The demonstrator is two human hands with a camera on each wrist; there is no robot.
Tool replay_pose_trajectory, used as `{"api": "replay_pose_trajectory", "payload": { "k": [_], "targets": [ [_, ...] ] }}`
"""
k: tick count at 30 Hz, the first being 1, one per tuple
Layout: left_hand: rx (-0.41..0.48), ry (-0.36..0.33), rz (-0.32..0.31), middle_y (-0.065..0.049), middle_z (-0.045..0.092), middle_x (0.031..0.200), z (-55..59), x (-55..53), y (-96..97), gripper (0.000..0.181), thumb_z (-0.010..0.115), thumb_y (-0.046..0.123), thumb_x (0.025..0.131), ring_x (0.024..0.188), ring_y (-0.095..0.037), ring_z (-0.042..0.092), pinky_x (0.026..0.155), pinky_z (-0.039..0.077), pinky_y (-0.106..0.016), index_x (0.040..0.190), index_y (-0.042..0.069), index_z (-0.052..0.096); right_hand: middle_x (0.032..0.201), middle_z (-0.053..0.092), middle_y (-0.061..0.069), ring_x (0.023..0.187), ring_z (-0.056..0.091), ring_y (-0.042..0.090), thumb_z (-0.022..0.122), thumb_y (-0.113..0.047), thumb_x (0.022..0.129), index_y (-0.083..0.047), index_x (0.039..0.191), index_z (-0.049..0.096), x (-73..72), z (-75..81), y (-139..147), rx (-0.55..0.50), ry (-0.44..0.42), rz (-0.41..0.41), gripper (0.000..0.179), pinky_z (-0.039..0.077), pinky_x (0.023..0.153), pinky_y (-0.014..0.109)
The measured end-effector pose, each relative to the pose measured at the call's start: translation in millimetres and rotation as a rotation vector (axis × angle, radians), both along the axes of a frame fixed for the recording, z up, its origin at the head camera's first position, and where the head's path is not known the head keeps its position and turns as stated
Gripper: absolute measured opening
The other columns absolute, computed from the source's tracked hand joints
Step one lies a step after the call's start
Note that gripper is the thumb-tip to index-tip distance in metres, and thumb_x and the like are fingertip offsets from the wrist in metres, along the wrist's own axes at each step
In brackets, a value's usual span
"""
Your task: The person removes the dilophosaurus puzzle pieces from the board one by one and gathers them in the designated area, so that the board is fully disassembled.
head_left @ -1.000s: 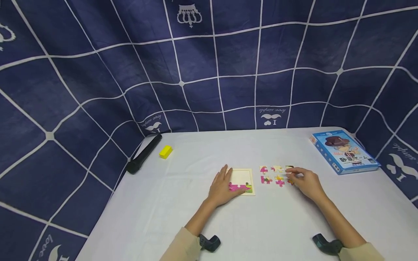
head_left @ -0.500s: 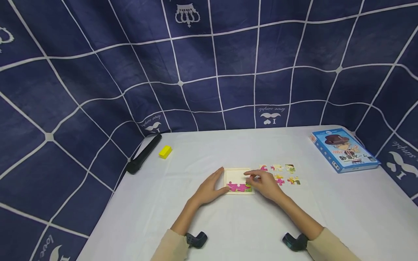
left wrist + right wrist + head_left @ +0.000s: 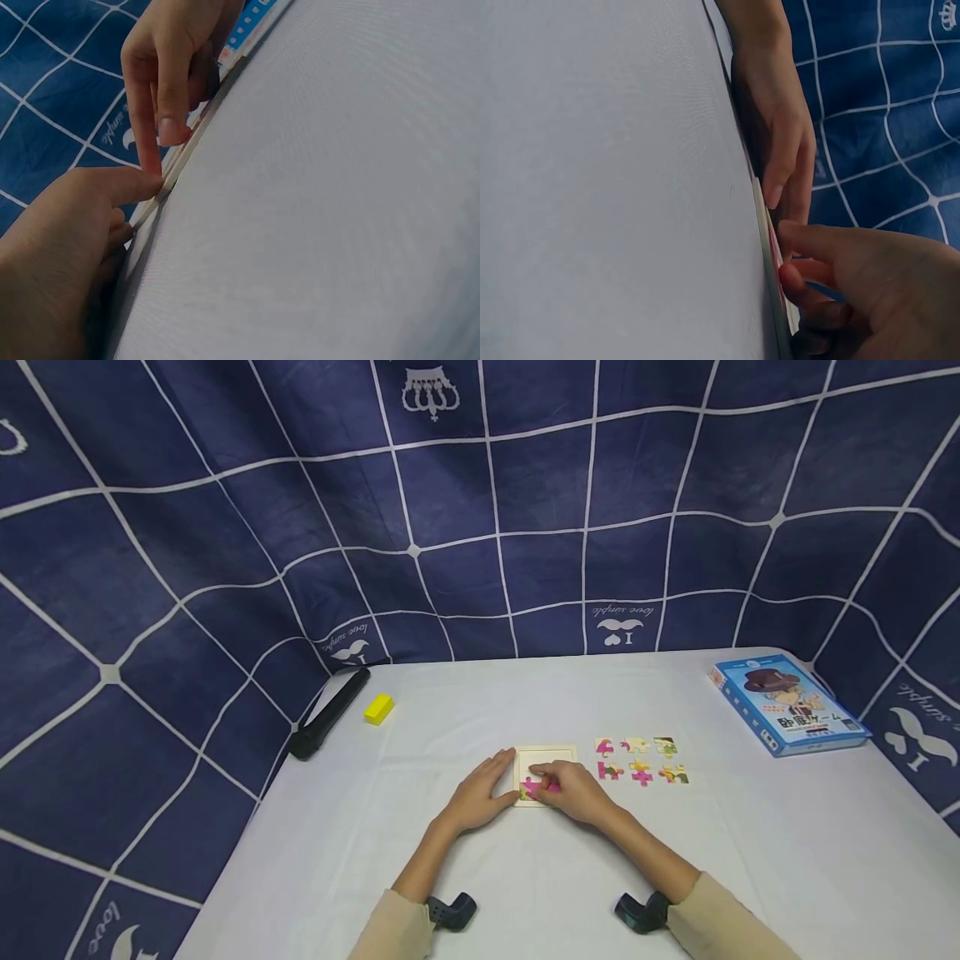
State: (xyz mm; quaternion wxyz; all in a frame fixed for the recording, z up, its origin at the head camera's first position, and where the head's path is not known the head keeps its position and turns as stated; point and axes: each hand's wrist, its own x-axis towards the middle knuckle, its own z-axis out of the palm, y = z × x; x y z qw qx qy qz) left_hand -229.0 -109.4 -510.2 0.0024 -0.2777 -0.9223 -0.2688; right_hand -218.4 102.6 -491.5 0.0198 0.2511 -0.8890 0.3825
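A square puzzle tray [image 3: 551, 749] with a pale frame lies on the white table, with pink and green jigsaw pieces [image 3: 528, 787] along its near side. My left hand [image 3: 474, 795] rests at the tray's left edge, thumb near the lower left corner. My right hand [image 3: 573, 792] is over the tray, its index finger and thumb apart and touching down near the fitted pieces, which it partly covers. No piece shows between those fingertips in the left wrist view. Right of the tray, several loose jigsaw pieces [image 3: 641, 771] lie in two rows.
A blue illustrated box [image 3: 791, 706] lies at the table's right rear. At the left rear are a yellow block [image 3: 378, 709] and a long black rod-like object [image 3: 330, 714]. Dark blue gridded cloth [image 3: 465, 577] hangs behind and beside the table.
My right hand has moved left from the loose pieces onto the tray's lower left part. My left hand has slid off the tray's inside to its left edge. The loose pieces stay where they were.
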Motion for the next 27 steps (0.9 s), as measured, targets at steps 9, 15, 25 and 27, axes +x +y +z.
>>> {"api": "replay_pose_trajectory", "payload": {
  "k": [9,15,25,27],
  "targets": [
    [-0.019,0.023,-0.006,-0.004,0.028,0.149,-1.3,-0.1,0.0,0.071,0.053,0.044,0.089,0.137,-0.017,0.022,0.111,0.019,-0.035,0.146,0.01,0.027,0.072,0.052,-0.011,0.064,0.045,0.006,0.075,-0.019,0.077,-0.009,0.104,0.07,-0.3,-2.4,-3.4,0.078,0.034,-0.015,0.029,0.041,0.055,0.02],
    [-0.02,0.03,-0.007,-0.004,0.029,0.149,-2.0,-1.4,-0.7,0.07,0.053,0.043,0.089,0.137,-0.016,0.022,0.112,0.017,-0.032,0.146,0.01,0.027,0.07,0.053,-0.011,0.06,0.045,0.004,0.076,-0.018,0.075,-0.011,0.102,0.067,-0.6,-3.1,-2.5,0.015,0.042,-0.006,0.029,0.042,0.054,0.021],
    [-0.01,0.005,-0.027,-0.004,0.028,0.149,2.1,-0.4,-1.2,0.067,0.053,0.035,0.091,0.137,-0.017,0.02,0.112,0.016,-0.034,0.146,0.007,0.027,0.071,0.062,-0.009,0.063,0.055,0.005,0.072,-0.004,0.076,-0.014,0.099,0.063,0.2,-1.6,-2.0,-0.114,0.052,-0.007,0.026,0.047,0.06,0.025],
    [-0.013,0.003,-0.029,-0.005,0.028,0.149,2.8,-0.1,-1.2,0.067,0.052,0.035,0.091,0.137,-0.018,0.02,0.112,0.015,-0.034,0.146,0.007,0.026,0.071,0.063,-0.008,0.064,0.056,0.005,0.07,-0.002,0.076,-0.014,0.098,0.063,0.0,-1.8,-2.5,-0.126,0.053,-0.014,0.026,0.047,0.06,0.025]
  ]
}}
